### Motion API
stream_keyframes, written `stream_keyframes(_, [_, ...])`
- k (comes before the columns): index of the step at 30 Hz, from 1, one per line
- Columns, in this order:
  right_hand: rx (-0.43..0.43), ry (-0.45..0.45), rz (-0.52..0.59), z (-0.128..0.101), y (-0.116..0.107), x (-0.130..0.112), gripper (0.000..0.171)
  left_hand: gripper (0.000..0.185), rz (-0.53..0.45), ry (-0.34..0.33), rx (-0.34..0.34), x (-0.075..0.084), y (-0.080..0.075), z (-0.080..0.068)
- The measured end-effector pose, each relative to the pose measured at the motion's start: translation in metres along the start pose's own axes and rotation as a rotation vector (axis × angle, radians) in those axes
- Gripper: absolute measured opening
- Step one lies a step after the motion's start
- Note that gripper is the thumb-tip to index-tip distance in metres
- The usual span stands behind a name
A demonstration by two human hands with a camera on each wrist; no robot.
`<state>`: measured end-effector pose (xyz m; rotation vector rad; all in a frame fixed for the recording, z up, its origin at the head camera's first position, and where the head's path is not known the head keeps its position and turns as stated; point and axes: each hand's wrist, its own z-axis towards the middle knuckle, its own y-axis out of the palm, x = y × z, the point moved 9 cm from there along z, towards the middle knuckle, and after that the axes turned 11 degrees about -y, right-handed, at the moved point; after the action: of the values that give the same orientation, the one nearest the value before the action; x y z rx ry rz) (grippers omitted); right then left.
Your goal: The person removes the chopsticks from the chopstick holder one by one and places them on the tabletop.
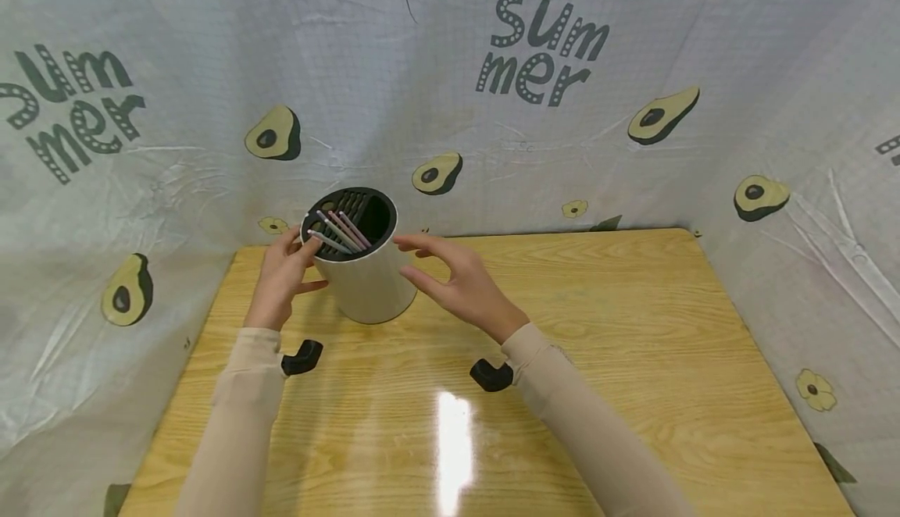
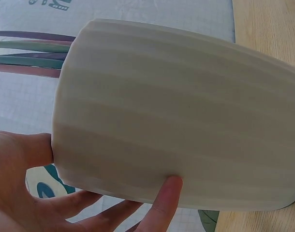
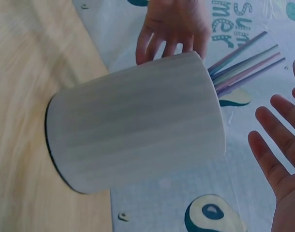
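Note:
A white cylindrical holder [image 1: 373, 290] with a black slotted top [image 1: 357, 195] stands upright at the back left of the table. Several thin pastel sticks [image 1: 355, 234] lean out of it; their exact kind cannot be told. My left hand [image 1: 280, 283] touches the holder's left side, its thumb near the rim and its fingers spread along the wall, as the left wrist view shows one fingertip [image 2: 172, 186] against the surface. On the other side, my right hand [image 1: 460, 283] hovers by the rim with extended fingers. The right wrist view shows that hand [image 3: 287, 169] apart from the holder.
The wooden table [image 1: 598, 329] extends to the right and front. A white sheet [image 1: 351, 87] printed with avocados and lettering hangs behind and at the sides. Black wrist-camera mounts [image 1: 302, 357] jut out from both sleeves.

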<state>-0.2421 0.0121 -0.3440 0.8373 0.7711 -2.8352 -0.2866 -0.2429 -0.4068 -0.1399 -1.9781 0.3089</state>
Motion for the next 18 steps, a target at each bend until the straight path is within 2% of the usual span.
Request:
stream_keyframes(4, [-0.005, 0.001, -0.003, 0.011, 0.005, 0.004, 0.046, 0.065, -0.004, -0.001, 0.007, 0.000, 0.000, 0.000])
stream_keyframes(9, [0.007, 0.003, 0.059, 0.025, 0.011, 0.012, 0.044, 0.065, -0.001, -0.006, 0.015, -0.002, 0.000, 0.001])
stream_keyframes(18, [-0.033, 0.071, 0.098, 0.038, 0.028, 0.030, 0.042, 0.068, -0.011, -0.020, 0.015, -0.003, 0.001, 0.003])
